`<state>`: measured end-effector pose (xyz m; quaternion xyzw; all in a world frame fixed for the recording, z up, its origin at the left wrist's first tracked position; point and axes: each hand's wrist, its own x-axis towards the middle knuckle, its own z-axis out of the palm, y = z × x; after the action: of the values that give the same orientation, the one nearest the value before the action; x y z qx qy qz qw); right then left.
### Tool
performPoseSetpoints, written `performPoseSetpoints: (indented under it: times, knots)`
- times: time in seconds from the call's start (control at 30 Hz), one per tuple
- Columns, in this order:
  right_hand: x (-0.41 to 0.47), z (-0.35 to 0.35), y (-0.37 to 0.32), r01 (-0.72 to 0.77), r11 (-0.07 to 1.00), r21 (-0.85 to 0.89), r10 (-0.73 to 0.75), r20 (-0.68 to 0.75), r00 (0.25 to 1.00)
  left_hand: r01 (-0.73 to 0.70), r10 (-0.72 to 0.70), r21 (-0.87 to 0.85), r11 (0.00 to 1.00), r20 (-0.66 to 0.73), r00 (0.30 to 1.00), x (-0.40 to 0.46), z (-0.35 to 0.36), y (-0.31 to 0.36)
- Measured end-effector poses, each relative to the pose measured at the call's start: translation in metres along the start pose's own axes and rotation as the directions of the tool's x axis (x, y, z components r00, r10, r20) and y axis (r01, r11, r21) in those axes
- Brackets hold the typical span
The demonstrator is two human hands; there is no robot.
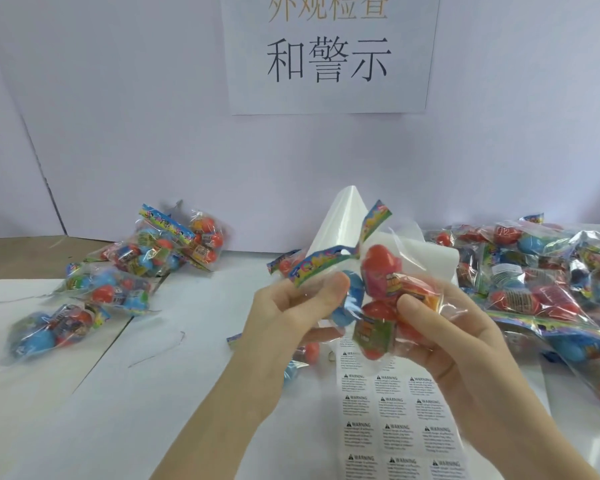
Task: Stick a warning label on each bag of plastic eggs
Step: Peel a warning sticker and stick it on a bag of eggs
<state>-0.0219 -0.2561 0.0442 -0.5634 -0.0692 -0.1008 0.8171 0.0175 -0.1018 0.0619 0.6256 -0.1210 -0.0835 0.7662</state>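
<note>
Both hands grip one bag (378, 299) of eggs, lifted off the table (174, 393) at the centre of the view: the left hand (291, 306) curls round the bag's upper left, thumb on top by the colourful header strip, and the right hand (440, 327) closes on its lower right, thumb pressed into the clear film over an orange egg. The bag hangs tilted, its long axis running from the header at upper left down to the red eggs at lower right, with the film face turned up toward the camera. Directly below it, toward the person, lies the label sheet (392, 414), rows of small warning labels running off the bottom edge; the right hand sits just above the sheet's upper right and looks the nearer one to peel a label, while the left could keep the bag steady. No label can be seen on the held bag, though the film is glossy and wrinkled, so this is a judgement. A curl of white backing paper (343, 216) stands up behind the bag. To the left, well apart, a small group of bags (142, 261) lies scattered; to the right a larger heap (541, 271) is piled to the frame edge. On the wall behind hangs a sign (329, 53) with Chinese characters
</note>
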Motion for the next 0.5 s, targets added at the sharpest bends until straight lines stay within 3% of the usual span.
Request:
performPoseSetpoints:
  times: [0.2,0.5]
  knots:
    - [0.0018,-0.0050,0.0015,-0.090,0.996,-0.007,0.090,0.008,0.996,0.079,-0.091,-0.130,0.988,-0.089,0.992,0.0011,0.0018,0.0004]
    - [-0.0009,-0.0009,0.0013,-0.152,0.983,-0.106,0.156,0.030,0.987,-0.115,0.055,-0.161,0.980,-0.334,0.941,0.0035,0.0039,-0.0026]
